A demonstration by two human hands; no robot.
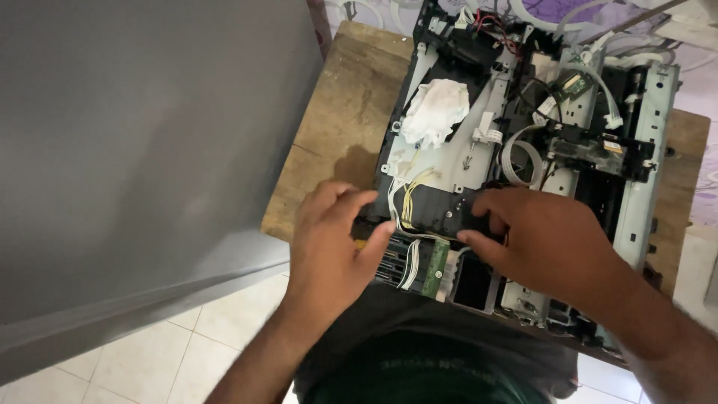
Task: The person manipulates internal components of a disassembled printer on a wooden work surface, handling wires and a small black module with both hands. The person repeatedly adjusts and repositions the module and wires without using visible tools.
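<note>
An opened printer chassis [636, 187], with black plastic and bare metal frame parts, lies on a small wooden table [336, 127]. My left hand [329, 239] rests on its near left corner, thumb against a black part with yellow and white wires [410, 196]. My right hand [542, 236] presses fingers onto the same black part [437, 213] from the right. A green circuit board [435, 268] sits just below my hands. A crumpled white tissue [436, 111] lies on the chassis farther back.
A large grey panel [142, 150] fills the left side, close to the table. White floor tiles [164, 352] show below. A flat ribbon cable [517, 161] and red and black wires [493, 26] sit inside the chassis. Purple patterned cloth [553, 11] lies behind.
</note>
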